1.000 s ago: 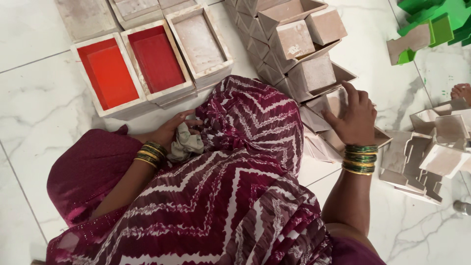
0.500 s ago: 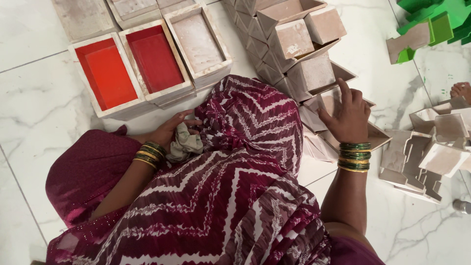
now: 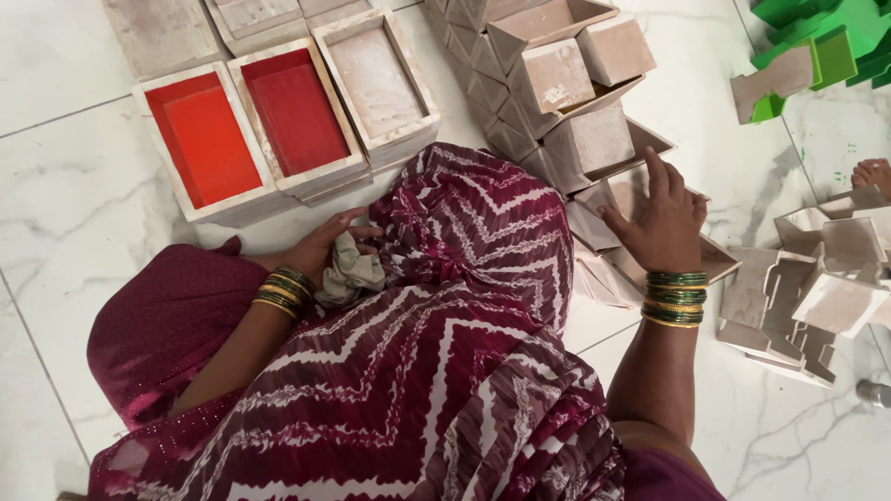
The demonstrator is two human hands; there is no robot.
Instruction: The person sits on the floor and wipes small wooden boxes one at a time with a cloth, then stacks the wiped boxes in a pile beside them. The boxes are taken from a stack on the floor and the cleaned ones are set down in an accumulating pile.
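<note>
The left hand point(image 3: 327, 249) was curled loosely around a crumpled pale cloth point(image 3: 351, 274), fingers bent over its top, resting against the maroon zigzag-printed garment point(image 3: 445, 353) that covered the lap. The right hand point(image 3: 661, 223) lay spread and mostly open, fingers pressed flat on the rim of a shallow rectangular whitish tray point(image 3: 640, 199) that sat just to the right of the garment on the marble floor point(image 3: 74, 213); it gripped nothing that could be made out. Beyond that tray, a row of similar pale open boxes point(image 3: 557, 74) stood tilted against one another, matte and dusty. Left of the garment's upper edge stood two trays with red-painted insides point(image 3: 251, 130), beside an unpainted one point(image 3: 376, 83). Further right of the right hand lay a pile of pale angular pieces point(image 3: 817, 288).
</note>
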